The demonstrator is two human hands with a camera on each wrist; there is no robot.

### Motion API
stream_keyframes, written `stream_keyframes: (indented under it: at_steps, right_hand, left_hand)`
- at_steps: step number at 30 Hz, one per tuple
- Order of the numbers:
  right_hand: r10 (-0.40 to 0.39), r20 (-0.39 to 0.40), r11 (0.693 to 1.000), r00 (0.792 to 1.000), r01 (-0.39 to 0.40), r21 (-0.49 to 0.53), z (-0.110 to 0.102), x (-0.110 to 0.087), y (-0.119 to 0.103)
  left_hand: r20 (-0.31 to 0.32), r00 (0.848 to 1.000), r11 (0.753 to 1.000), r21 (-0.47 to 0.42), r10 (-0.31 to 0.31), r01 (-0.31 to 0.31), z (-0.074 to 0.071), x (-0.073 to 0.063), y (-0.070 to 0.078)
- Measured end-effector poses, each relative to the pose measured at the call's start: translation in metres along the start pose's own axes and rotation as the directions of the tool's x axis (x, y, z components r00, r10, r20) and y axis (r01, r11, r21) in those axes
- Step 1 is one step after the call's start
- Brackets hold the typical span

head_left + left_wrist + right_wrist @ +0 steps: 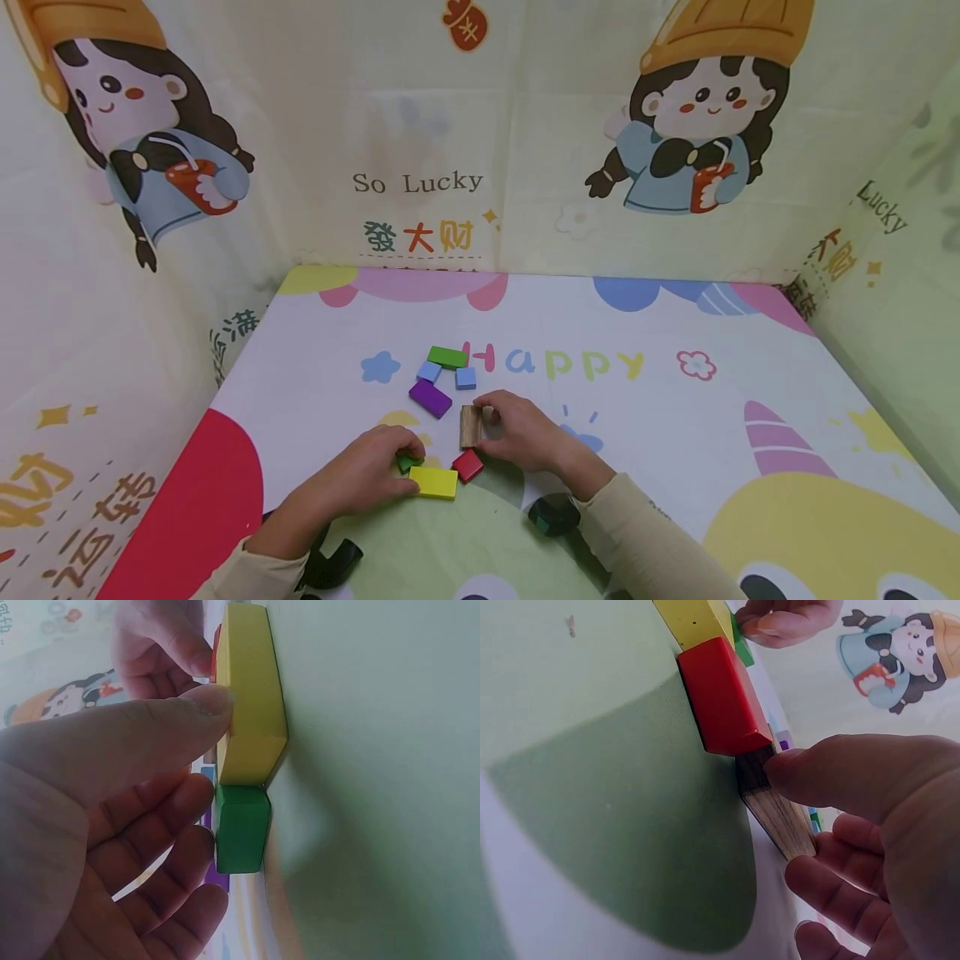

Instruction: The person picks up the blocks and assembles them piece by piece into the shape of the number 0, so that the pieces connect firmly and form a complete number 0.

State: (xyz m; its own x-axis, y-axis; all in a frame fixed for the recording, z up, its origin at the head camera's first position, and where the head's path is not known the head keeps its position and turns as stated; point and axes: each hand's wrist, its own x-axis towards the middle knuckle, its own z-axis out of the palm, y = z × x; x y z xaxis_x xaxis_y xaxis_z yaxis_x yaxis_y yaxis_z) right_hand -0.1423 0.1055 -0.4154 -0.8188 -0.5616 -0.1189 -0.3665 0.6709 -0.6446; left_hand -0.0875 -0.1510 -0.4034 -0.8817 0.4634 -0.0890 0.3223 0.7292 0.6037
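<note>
Left hand [367, 473]: pinching yellow block [435, 483], green block [243, 831] | right hand [528, 433]: pinching wooden block [470, 427]

Blocks [431, 399] in a loose ring on the table [547, 321], lettering [551, 362] right of its far end, curtain [536, 167] behind.

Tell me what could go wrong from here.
The right hand, pinching the brown wood-grain rectangular block, might nudge the adjacent red rectangular block askew. The left hand touches the yellow rectangular block, with a green rectangular block close beside it; shifting either could disturb the other.
</note>
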Motion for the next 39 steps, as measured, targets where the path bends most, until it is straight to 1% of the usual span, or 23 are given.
stream_keyframes:
  at_steps: [4,18,24,32,36,39]
  right_hand:
    - [0.005,0.000,1.000,1.000,-0.005,-0.003,-0.001,0.000,0.000]
    - [0.006,0.001,1.000,1.000,-0.006,-0.006,-0.001,0.000,0.002]
    - [0.012,-0.031,1.000,0.999,-0.012,0.021,-0.003,0.002,0.006]
    - [0.039,-0.069,0.999,0.997,-0.038,0.011,-0.012,0.010,0.004]
    - [0.023,-0.062,1.000,0.998,-0.023,-0.003,-0.016,0.016,0.003]
    - [0.010,-0.061,1.000,0.998,-0.011,-0.017,-0.018,0.020,0.002]
  left_hand:
    - [0.001,1.000,1.000,-0.004,-0.004,0.004,-0.001,0.000,0.001]
    - [-0.001,1.000,1.000,-0.007,0.009,-0.009,-0.001,0.000,0.000]
    - [0.000,1.000,1.000,-0.007,0.014,-0.014,-0.002,-0.001,0.001]
    - [0.001,1.000,1.000,-0.015,0.025,-0.025,-0.002,-0.004,0.001]
    - [0.000,1.000,0.999,-0.017,0.030,-0.030,-0.002,-0.004,0.000]
    - [0.003,1.000,1.000,-0.019,0.022,-0.022,-0.002,-0.003,0.000]
